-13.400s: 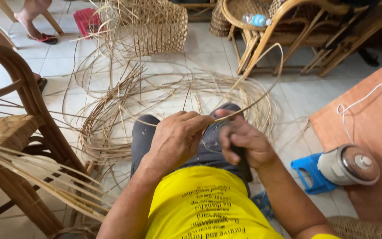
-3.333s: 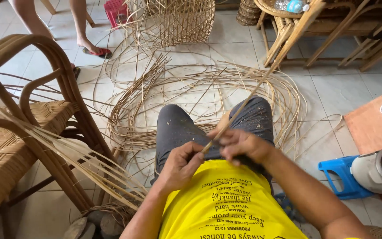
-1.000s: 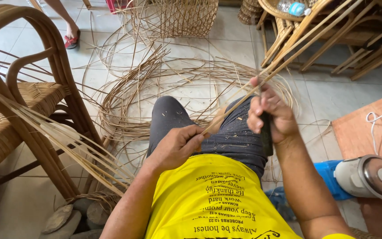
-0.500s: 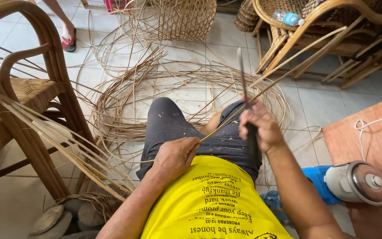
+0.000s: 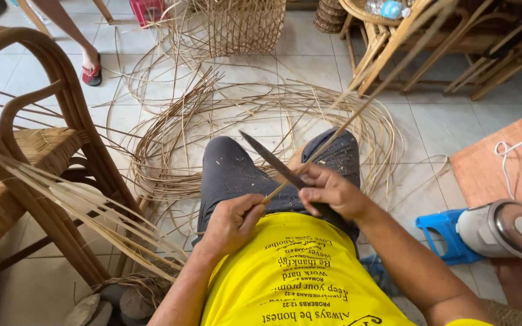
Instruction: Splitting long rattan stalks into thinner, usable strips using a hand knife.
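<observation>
Head view: I am shaving a rattan strip (image 5: 345, 127) over my lap.
My left hand (image 5: 232, 222) is pinching its near end taut; my right hand (image 5: 328, 192) is gripping the knife (image 5: 271, 159) against it.

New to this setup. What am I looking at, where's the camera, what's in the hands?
There is no machine here: a seated person works with bare hands, filmed by one camera on their head looking down over their lap. The left hand pinches the near end of a long rattan strip. The right hand holds a knife, its blade crossing the strip. Loose rattan coils lie on the tiled floor, a rattan chair stands to the left, and a half-woven basket stands ahead. Another person's foot in a red sandal shows at top left.
</observation>
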